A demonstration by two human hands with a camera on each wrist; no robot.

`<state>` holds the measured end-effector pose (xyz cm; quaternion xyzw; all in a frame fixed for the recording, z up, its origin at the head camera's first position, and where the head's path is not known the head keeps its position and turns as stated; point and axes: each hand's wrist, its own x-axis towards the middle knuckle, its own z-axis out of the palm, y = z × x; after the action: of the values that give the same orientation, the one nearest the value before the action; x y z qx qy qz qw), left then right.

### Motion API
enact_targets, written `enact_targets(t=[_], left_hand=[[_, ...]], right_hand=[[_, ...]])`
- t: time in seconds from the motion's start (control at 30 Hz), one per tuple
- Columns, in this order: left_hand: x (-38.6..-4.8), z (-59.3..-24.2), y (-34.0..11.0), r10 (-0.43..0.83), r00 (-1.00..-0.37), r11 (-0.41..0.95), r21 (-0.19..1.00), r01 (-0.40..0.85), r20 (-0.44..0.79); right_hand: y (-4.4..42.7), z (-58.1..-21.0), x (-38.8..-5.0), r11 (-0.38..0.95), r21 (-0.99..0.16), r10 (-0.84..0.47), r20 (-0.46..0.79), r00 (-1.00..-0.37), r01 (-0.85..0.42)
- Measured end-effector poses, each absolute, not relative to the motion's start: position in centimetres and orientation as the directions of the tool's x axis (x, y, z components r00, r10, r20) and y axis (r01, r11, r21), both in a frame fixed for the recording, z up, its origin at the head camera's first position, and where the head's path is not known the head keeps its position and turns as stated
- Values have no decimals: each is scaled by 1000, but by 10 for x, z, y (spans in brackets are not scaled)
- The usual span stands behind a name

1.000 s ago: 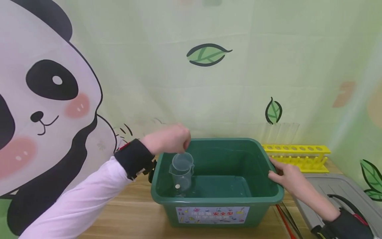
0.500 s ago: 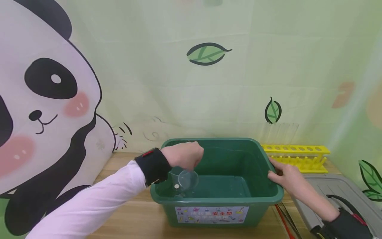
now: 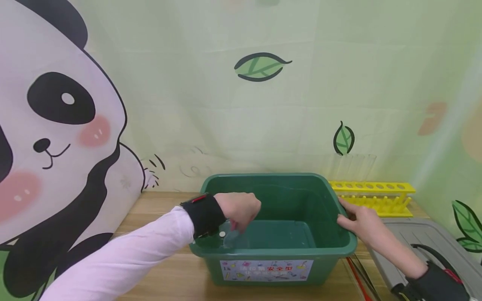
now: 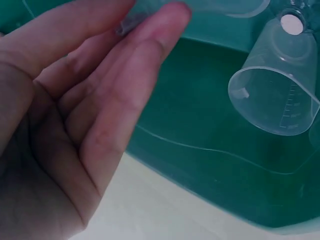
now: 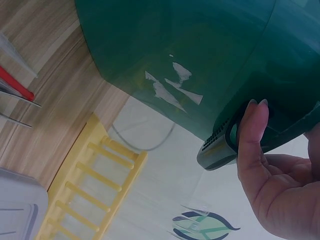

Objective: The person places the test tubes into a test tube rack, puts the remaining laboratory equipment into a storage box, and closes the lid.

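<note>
My left hand (image 3: pixel 241 209) reaches down into the green plastic bin (image 3: pixel 271 252), pinching the edge of a clear plastic beaker (image 4: pixel 230 6) low inside it. In the head view only a faint part of this beaker (image 3: pixel 230 240) shows under the hand. Beside it, in the left wrist view, are a second clear beaker (image 4: pixel 280 97) with measuring marks and a small glass bottle with a white cap (image 4: pixel 292 24). My right hand (image 3: pixel 363 223) grips the bin's right rim, its fingers at the side handle (image 5: pixel 220 150) in the right wrist view.
A yellow test tube rack (image 3: pixel 373 188) holding several clear tubes stands behind the bin's right end. To the right lies a grey lid (image 3: pixel 418 234) with a black handle. Thin red and dark rods (image 3: pixel 359 278) lie on the wooden table (image 3: pixel 162 263). A printed curtain hangs behind.
My left hand has moved right and down into the bin, taking the held beaker away from the other beaker and lower. The right hand has stayed on the rim.
</note>
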<state>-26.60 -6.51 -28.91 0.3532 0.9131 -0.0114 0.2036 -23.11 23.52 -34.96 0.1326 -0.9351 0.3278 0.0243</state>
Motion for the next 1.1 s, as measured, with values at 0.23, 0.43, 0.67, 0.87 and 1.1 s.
enact_targets(t=[0.23,0.43,0.67,0.87,1.1], left_hand=[[-264,-293,-65,572,-653,774,63,630,-497],[-264,-298,-64,557,-631,743,-15,669,-540],[-265,-308,-63,554,-632,668,-164,726,-542],[-265,-318,-61,471,-675,710,-210,672,-567],[-268,-325,-60,438,-660,759,-142,635,-610]], right_hand=[[235,-350,-231,743,-614,-234,132,-963,-265],[235,-350,-230,740,-612,-233,159,-959,-281],[234,-350,-230,746,-607,-225,158,-961,-275],[234,-350,-230,752,-602,-217,160,-963,-269],[234,-350,-231,752,-603,-216,155,-964,-265]])
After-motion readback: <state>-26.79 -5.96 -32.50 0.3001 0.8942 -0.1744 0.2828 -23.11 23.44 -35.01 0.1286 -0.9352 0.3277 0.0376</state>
